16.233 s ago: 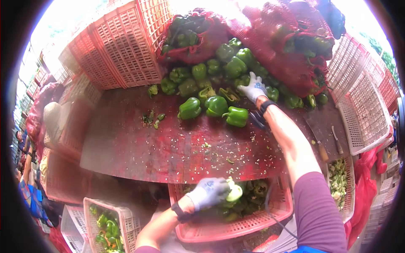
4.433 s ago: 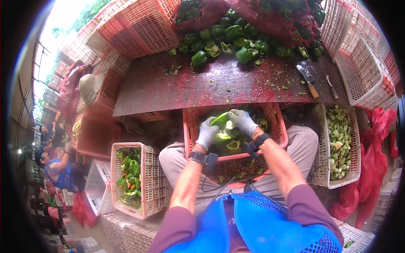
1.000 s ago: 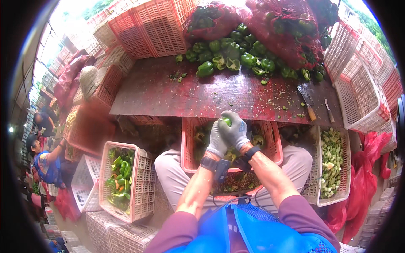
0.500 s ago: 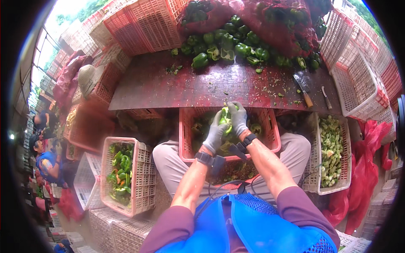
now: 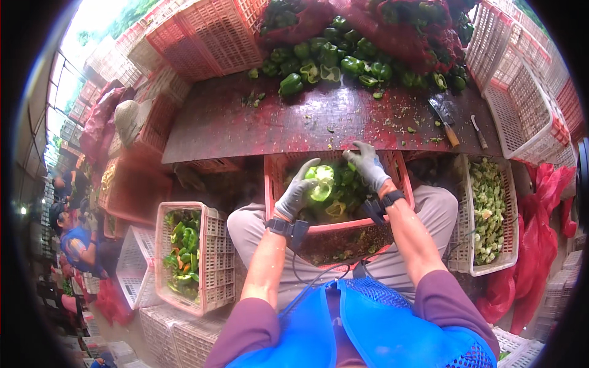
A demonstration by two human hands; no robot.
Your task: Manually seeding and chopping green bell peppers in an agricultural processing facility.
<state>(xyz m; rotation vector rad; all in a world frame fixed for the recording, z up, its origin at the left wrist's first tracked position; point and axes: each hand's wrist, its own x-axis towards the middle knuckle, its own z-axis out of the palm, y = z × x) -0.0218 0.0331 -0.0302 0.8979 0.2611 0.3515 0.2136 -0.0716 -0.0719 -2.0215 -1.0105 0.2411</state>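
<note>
My left hand, in a grey glove, holds a cut green bell pepper between thumb and fingers, its pale inside showing. Beneath it is a red plastic crate, set between my knees, with green pepper pieces inside. My right hand, also gloved in grey, is over the crate's far right part with its fingers apart. A bit of green shows by its fingertips; whether they touch it I cannot tell.
Whole and cut green peppers lie heaped on the table beside red mesh sacks. A cleaver and a small knife lie at right. Crates of pepper pieces and pale cores flank me. Another person sits far left.
My hands have moved apart from their joint hold on the green pepper. The left has come lower left with a cut pepper; the right has opened and shifted right.
</note>
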